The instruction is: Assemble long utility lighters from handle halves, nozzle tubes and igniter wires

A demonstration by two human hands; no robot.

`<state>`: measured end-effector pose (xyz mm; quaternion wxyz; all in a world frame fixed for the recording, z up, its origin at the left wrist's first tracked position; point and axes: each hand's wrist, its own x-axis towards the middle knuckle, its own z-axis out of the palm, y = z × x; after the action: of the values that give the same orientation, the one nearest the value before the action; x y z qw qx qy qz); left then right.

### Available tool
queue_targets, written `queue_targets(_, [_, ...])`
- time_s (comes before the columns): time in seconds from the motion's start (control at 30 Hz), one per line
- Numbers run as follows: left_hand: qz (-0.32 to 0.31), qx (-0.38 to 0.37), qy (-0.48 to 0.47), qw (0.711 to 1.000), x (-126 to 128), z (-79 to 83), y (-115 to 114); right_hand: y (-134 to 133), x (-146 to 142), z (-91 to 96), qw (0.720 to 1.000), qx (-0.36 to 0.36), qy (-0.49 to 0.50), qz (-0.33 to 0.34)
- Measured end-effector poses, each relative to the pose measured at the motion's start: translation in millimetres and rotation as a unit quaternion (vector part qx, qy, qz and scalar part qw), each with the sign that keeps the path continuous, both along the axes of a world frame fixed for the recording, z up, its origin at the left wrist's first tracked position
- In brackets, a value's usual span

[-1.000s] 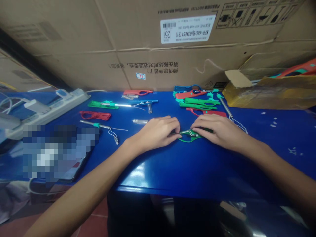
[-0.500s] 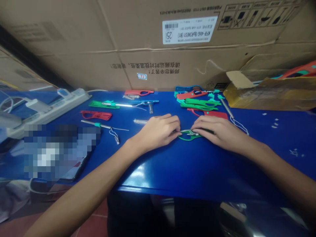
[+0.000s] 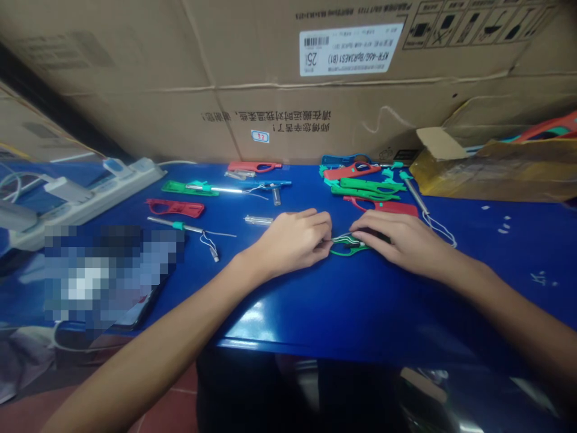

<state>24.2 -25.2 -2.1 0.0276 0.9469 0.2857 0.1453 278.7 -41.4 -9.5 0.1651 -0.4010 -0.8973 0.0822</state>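
On the blue table [image 3: 324,300] both my hands meet over a green plastic handle piece [image 3: 346,246] with a thin metal part lying along it. My left hand [image 3: 293,240] has its fingers curled and pinches the left end of that piece. My right hand [image 3: 396,240] lies over its right end with the fingers pressed down on it, hiding that part. The piece rests on the table top between the two hands.
Behind my hands lie a pile of green and red handle pieces [image 3: 365,187], a red piece [image 3: 175,208], a green piece with a metal rod [image 3: 198,188] and a rod with string [image 3: 189,228]. A power strip [image 3: 90,192] sits far left, cardboard boxes [image 3: 288,78] stand behind, a yellowish bag [image 3: 491,171] at right.
Both hands stay on the green piece in nearly the same place; the fingers have shifted only slightly around it.
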Motion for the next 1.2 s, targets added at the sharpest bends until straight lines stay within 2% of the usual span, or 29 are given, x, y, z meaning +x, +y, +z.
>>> queue_targets(0.1, [-0.007, -0.049, -0.017, 0.999, -2, 1.2, 1, 0, 0, -2.0, 1.000, 0.023, -0.019, -0.008])
queue_targets(0.2, [-0.034, -0.137, -0.049, 0.989, -6, 3.6, 4, -1, 0, -2.2, 0.999, 0.029, -0.038, -0.010])
queue_targets(0.33, [-0.069, -0.251, -0.119, 0.958, -9, 1.3, 9, -1, -1, -1.0, 0.999, 0.016, -0.045, -0.001])
queue_targets(0.5, [-0.117, -0.351, -0.186, 0.910, -9, -7.2, 16, -1, -2, -0.2, 0.999, 0.014, -0.048, 0.000])
queue_targets(0.6, [-0.111, -0.376, -0.196, 0.899, -10, -8.5, 17, -2, -2, 2.1, 0.999, 0.002, -0.039, 0.002])
queue_targets(0.77, [-0.101, -0.383, -0.196, 0.897, -12, -7.3, 17, -4, 0, 7.4, 0.999, -0.033, -0.024, 0.004])
queue_targets(1.1, [-0.085, -0.449, -0.200, 0.867, -15, -4.4, 18, -6, -1, 6.8, 0.999, -0.034, -0.038, -0.006])
queue_targets(1.2, [-0.073, -0.447, -0.186, 0.872, -14, -4.1, 17, -6, -1, 6.4, 0.999, -0.029, -0.039, -0.008])
